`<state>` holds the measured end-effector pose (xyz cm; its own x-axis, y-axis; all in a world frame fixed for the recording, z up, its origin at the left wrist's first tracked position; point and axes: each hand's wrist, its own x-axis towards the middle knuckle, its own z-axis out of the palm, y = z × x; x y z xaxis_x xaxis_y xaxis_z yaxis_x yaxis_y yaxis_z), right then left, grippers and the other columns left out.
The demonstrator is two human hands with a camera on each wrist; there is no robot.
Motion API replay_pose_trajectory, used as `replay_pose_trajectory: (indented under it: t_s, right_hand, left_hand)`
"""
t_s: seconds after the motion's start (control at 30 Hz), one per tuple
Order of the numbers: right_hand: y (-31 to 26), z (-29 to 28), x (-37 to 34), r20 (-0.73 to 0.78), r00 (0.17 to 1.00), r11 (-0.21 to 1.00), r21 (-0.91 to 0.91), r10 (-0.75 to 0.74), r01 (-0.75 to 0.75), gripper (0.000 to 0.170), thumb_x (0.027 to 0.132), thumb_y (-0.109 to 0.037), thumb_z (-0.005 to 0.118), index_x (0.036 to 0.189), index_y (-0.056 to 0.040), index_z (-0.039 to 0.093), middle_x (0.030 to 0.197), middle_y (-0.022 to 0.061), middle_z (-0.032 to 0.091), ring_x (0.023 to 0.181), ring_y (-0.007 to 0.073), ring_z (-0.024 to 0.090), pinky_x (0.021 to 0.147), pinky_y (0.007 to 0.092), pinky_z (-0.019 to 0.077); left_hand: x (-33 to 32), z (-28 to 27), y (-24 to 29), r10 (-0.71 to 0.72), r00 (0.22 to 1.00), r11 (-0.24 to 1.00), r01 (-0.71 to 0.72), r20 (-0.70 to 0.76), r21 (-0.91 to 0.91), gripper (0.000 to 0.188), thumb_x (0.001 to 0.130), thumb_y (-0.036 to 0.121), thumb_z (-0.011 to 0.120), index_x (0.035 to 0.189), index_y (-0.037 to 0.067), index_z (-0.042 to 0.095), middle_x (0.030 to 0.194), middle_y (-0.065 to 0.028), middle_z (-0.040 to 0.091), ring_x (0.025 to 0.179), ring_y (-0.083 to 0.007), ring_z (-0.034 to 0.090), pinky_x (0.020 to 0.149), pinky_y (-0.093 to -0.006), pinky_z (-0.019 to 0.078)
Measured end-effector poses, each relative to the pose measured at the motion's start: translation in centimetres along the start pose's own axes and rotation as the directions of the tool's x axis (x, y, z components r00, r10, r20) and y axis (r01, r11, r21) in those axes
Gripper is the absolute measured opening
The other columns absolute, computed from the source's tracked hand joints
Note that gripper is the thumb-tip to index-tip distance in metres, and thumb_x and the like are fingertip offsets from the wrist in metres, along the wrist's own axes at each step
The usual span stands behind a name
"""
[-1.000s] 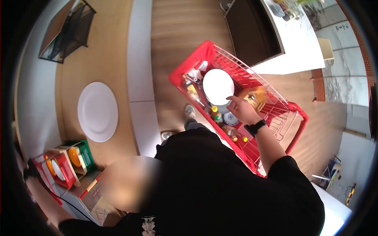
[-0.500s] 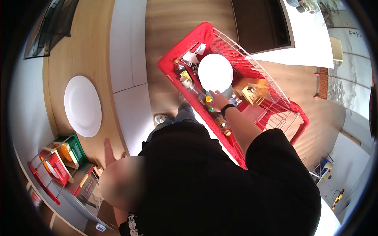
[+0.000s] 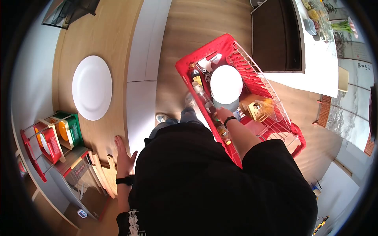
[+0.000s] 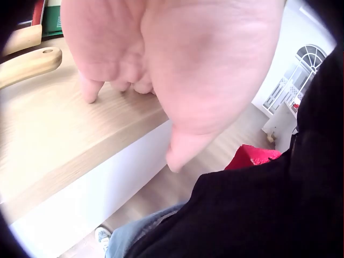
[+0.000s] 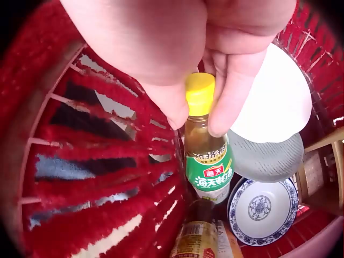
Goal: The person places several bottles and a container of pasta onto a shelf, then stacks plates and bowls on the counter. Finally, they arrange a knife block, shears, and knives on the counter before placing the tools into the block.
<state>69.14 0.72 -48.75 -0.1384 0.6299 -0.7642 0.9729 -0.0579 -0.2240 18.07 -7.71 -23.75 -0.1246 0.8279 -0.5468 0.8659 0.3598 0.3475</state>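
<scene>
My right hand (image 3: 224, 114) reaches down into the red shopping cart (image 3: 202, 46). In the right wrist view, thumb and finger pinch an oyster sauce bottle (image 5: 208, 169) at its yellow cap and neck; it stands upright with a green label. A second bottle (image 5: 196, 239) with a gold label is just in front of it. Beside the bottle are a white round dish (image 5: 277, 99), a grey ridged piece (image 5: 269, 156) beneath it, and a blue-patterned bowl (image 5: 262, 209). My left hand (image 3: 125, 159) rests on the wooden counter (image 3: 110, 23), fingers straight and thumb out over the edge.
A large white plate (image 3: 92, 87) lies on the counter, with a rack of colourful boards (image 3: 49, 141) and wooden handles (image 3: 110, 161) nearer me. In the cart are a dark sauce bottle (image 3: 195, 74) and a wooden holder (image 3: 256, 110). A white-topped cabinet (image 3: 319, 70) stands beyond the cart.
My right hand has moved from above the cart down among the bottles and now pinches the oyster sauce bottle. My left hand has come from beside the board rack onto the counter edge.
</scene>
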Motion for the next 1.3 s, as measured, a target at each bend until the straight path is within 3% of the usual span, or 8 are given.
replay_pose_trajectory:
  t_s: [0.2, 0.33, 0.73, 0.77, 0.9, 0.97, 1.2, 1.3]
  right_hand:
    - [1.1, -4.6, -5.1, -0.128, 0.986, 0.993, 0.032, -0.105, 0.11, 0.029, 0.087, -0.023, 0.069, 0.104, 0.0009, 0.068, 0.108, 0.0234, 0.068, 0.1, 0.0405, 0.068, 0.089, 0.0478, 0.055]
    - [0.0, -13.1, -9.5, -0.227, 0.974, 0.988, 0.144, -0.02, 0.054, 0.028, 0.084, -0.022, 0.075, 0.1, 0.0004, 0.07, 0.097, 0.0238, 0.068, 0.098, 0.0409, 0.067, 0.084, 0.0484, 0.0526]
    - [-10.8, -30.1, -19.5, -0.729, 0.643, 0.895, 0.093, -0.237, 0.435, 0.022, 0.081, -0.009, 0.076, 0.1, 0.0007, 0.07, 0.091, 0.0185, 0.066, 0.081, 0.0355, 0.067, 0.073, 0.0407, 0.0542]
    - [-12.2, -31.0, -20.7, -0.734, 0.627, 0.893, 0.064, -0.261, 0.446, 0.022, 0.081, -0.008, 0.076, 0.1, 0.001, 0.07, 0.091, 0.0186, 0.066, 0.081, 0.0355, 0.067, 0.073, 0.0404, 0.0541]
    - [-19.1, -32.4, -25.5, -0.83, 0.457, 0.837, -0.02, -0.319, 0.547, 0.02, 0.08, -0.005, 0.075, 0.098, 0.0022, 0.068, 0.086, 0.017, 0.063, 0.074, 0.0334, 0.064, 0.068, 0.0376, 0.0514]
    - [-22.9, -32.3, -27.8, -0.835, 0.383, 0.803, -0.111, -0.394, 0.586, 0.019, 0.079, -0.003, 0.075, 0.096, 0.0014, 0.068, 0.081, 0.016, 0.062, 0.073, 0.0314, 0.064, 0.066, 0.0364, 0.0505]
    - [-33.8, -29.4, -34.1, -0.724, 0.125, 0.413, -0.235, -0.678, 0.88, 0.023, 0.077, -0.009, 0.074, 0.093, 0.0036, 0.066, 0.085, 0.0141, 0.065, 0.076, 0.027, 0.064, 0.071, 0.0335, 0.05]
    - [-34.6, -26.6, -34.5, -0.756, 0.06, 0.294, -0.178, -0.651, 0.939, 0.035, 0.083, -0.024, 0.074, 0.1, 0.0051, 0.065, 0.093, 0.0133, 0.064, 0.079, 0.0219, 0.063, 0.074, 0.0314, 0.0497]
  left_hand:
    - [0.0, 0.7, -0.8, 0.019, 1.0, 1.0, -0.019, -0.02, 0.008, 0.113, 0.085, 0.016, 0.079, 0.162, 0.003, -0.003, 0.168, -0.0248, 0.004, 0.156, -0.0404, 0.003, 0.125, -0.0443, 0.0215]
    - [0.0, 0.6, -0.6, 0.015, 0.999, 1.0, -0.016, -0.029, -0.01, 0.113, 0.084, 0.016, 0.079, 0.162, 0.003, -0.002, 0.168, -0.0254, 0.003, 0.156, -0.0416, 0.003, 0.125, -0.0449, 0.0206]
    - [0.1, 0.5, -1.7, 0.043, 0.997, 0.997, -0.047, -0.064, -0.054, 0.104, 0.086, 0.021, 0.077, 0.161, -0.001, 0.009, 0.166, -0.0292, 0.009, 0.155, -0.0445, 0.009, 0.124, -0.0466, 0.0234]
    - [0.3, 0.8, -2.1, 0.113, 0.983, 0.992, -0.104, -0.147, 0.07, 0.09, 0.087, 0.022, 0.077, 0.157, -0.003, 0.026, 0.162, -0.0283, 0.025, 0.152, -0.0435, 0.022, 0.121, -0.0452, 0.0294]
    - [0.5, -2.9, 2.6, 0.304, 0.921, 0.883, -0.369, -0.244, -0.291, 0.072, 0.085, 0.021, 0.078, 0.146, -0.002, 0.046, 0.146, -0.0217, 0.051, 0.139, -0.0397, 0.045, 0.116, -0.0451, 0.0375]
    - [-0.6, -5.5, 5.1, 0.466, 0.801, 0.806, -0.559, -0.376, -0.193, 0.077, 0.083, 0.024, 0.079, 0.147, -0.001, 0.044, 0.147, -0.0218, 0.05, 0.138, -0.0386, 0.046, 0.116, -0.0449, 0.0368]
    - [-7.4, -12.1, 8.1, 0.619, 0.537, 0.682, -0.73, -0.573, 0.053, 0.091, 0.08, 0.036, 0.082, 0.151, 0.0, 0.039, 0.148, -0.0191, 0.047, 0.135, -0.0369, 0.047, 0.114, -0.0482, 0.0376]
    - [-10.6, -12.8, 5.1, 0.597, 0.589, 0.666, -0.742, -0.545, -0.073, 0.091, 0.078, 0.035, 0.083, 0.15, 0.0, 0.039, 0.14, -0.017, 0.052, 0.131, -0.036, 0.048, 0.111, -0.0489, 0.0391]
